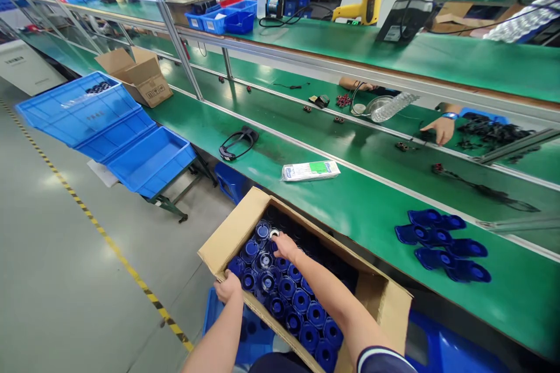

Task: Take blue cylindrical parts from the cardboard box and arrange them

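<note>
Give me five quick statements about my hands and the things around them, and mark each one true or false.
1. The left hand grips the rim of the big carton. True.
2. The right hand is outside the big carton. False: it reaches in among blue parts.
3. The white packet lies on the green bench. True.
4. The yellow device lies on the floor. False: it is on the upper shelf.
5. Some blue parts lie on the bench. True.
</note>
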Demonstrator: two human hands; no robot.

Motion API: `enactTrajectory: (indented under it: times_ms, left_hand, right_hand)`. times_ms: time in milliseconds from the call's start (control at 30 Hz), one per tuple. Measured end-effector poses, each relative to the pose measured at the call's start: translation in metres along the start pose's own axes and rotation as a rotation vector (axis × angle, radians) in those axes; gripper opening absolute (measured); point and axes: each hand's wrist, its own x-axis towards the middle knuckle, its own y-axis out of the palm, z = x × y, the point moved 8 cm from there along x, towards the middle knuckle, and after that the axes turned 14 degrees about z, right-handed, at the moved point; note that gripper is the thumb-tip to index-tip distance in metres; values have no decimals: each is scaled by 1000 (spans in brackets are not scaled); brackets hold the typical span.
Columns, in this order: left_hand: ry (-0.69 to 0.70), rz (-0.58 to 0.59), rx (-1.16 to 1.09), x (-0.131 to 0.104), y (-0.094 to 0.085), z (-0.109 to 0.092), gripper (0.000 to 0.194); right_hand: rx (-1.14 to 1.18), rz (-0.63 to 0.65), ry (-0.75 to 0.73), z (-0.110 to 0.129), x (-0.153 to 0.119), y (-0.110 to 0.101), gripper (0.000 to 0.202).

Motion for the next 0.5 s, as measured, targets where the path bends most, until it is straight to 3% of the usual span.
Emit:
enactTrajectory:
  times_ms: [233,333,500]
  left_hand:
    - [-65,34,-36,-1,3,4,45]
    - [-71,28,-35,-1,2,5,43]
    - [-67,15,-40,-2,3,4,43]
  right_hand:
    - [15,-170,-21,28,19,-35,52]
    - [5,-152,-43,47,32,-36,51]
    - [53,-146,74,65,50,-31,54]
